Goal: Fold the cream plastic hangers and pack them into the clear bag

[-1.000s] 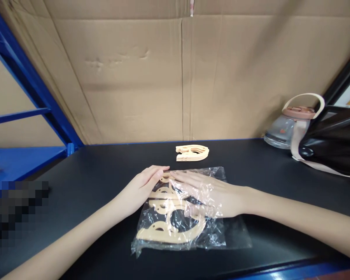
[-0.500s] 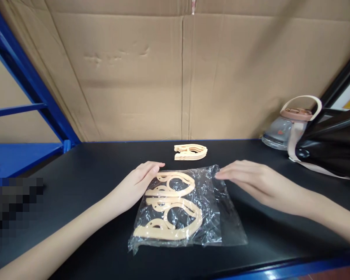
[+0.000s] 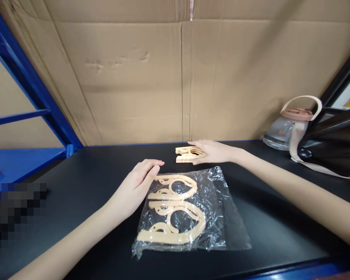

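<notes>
A clear plastic bag (image 3: 212, 217) lies flat on the black table, with beige folding hangers (image 3: 181, 235) inside it. My left hand (image 3: 140, 179) rests at the bag's far left corner, fingers stretched out and thumb apart, with nothing held. Behind the bag, a small stack of folded beige hangers (image 3: 183, 158) lies on the table. My right hand (image 3: 212, 151) has hold of the stack's right end, with fingers on the far side and thumb on the near side. The palm hides that end of the stack.
A clear bottle (image 3: 280, 132) with a pinkish lid and strap stands at the back right, beside a black glossy object (image 3: 338, 140). Cardboard (image 3: 128, 77) walls off the back. A blue metal frame (image 3: 32, 74) rises at the left.
My right hand has moved from the bag's right side to the hanger stack at the back and closed round it. My left hand has stayed at the bag's corner.
</notes>
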Demonstrator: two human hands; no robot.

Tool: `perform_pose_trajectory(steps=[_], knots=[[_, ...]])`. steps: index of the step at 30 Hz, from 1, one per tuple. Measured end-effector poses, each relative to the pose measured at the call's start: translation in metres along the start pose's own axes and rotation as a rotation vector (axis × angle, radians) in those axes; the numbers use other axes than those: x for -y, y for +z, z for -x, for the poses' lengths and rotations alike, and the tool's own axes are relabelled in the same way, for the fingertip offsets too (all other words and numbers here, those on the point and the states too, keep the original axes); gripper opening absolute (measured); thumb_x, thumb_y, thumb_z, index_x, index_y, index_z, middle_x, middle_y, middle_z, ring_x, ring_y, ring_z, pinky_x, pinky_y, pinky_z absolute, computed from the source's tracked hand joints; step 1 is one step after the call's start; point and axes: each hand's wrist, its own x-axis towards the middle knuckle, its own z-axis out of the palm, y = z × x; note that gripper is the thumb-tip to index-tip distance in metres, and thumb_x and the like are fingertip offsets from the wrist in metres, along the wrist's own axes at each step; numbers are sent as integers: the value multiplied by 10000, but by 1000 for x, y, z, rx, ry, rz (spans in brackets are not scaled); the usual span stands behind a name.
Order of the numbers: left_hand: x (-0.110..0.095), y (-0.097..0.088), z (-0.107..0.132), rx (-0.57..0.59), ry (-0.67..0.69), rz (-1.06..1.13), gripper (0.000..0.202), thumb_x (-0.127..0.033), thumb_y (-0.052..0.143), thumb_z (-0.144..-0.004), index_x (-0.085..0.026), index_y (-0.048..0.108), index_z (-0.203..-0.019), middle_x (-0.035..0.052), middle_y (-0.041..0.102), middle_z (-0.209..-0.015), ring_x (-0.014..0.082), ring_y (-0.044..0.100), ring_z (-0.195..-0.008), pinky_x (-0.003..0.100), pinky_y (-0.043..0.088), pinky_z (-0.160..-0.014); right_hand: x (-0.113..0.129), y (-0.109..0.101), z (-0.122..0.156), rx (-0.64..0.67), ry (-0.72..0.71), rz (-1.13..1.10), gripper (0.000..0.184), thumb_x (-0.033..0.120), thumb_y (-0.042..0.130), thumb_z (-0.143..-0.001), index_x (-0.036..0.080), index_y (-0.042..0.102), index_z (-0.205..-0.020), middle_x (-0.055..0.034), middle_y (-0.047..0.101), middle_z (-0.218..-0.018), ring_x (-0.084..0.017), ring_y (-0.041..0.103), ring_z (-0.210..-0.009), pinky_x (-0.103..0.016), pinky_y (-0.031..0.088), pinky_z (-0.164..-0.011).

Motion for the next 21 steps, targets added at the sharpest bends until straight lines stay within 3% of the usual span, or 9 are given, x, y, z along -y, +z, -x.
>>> perform_pose_trajectory(steps=[4, 8, 12, 16, 21], knots=[[-1, 0, 2, -16, 55, 5, 342, -440, 326, -963, -262, 577, -1112, 14, 590, -1158, 218, 504, -1145, 397, 361, -1031, -6, 3, -4, -8, -26, -99, 721, 578, 618, -779, 190, 437, -1360, -146, 551, -1304, -318, 534, -1158, -471, 425, -951], [-3, 1, 2, -3, 53, 1, 336, -442, 326, -964, -267, 578, -1102, 8, 590, -1151, 214, 511, -1134, 390, 372, -1020, -5, 2, 1, -67, 2, -183, 680, 517, 681, -741, 166, 480, -1288, -139, 579, -1235, -293, 554, -1117, -451, 444, -929], [-4, 0, 3, -20, 60, -31, 348, -457, 329, -959, -269, 563, -1136, 13, 590, -1162, 227, 517, -1134, 396, 383, -1014, -1, -8, 14, -185, 72, -270, 660, 484, 705, -726, 171, 471, -1259, -128, 562, -1245, -278, 549, -1128, -435, 448, -941], [-15, -4, 0, -64, 170, -126, 383, -450, 387, -946, -275, 451, -1281, 29, 515, -1296, 243, 457, -1222, 412, 352, -1055, 17, -23, 41, -299, 57, -219, 710, 495, 706, -728, 205, 410, -1304, -110, 525, -1297, -282, 519, -1181, -439, 435, -973], [-44, 0, -11, 13, 416, -347, 691, -570, 533, -841, -262, 292, -1411, 64, 308, -1496, 278, 322, -1343, 434, 305, -1094, 57, -31, 76, -321, -45, -75, 730, 498, 695, -749, 245, 369, -1350, -95, 532, -1278, -296, 525, -1145, -454, 441, -952]])
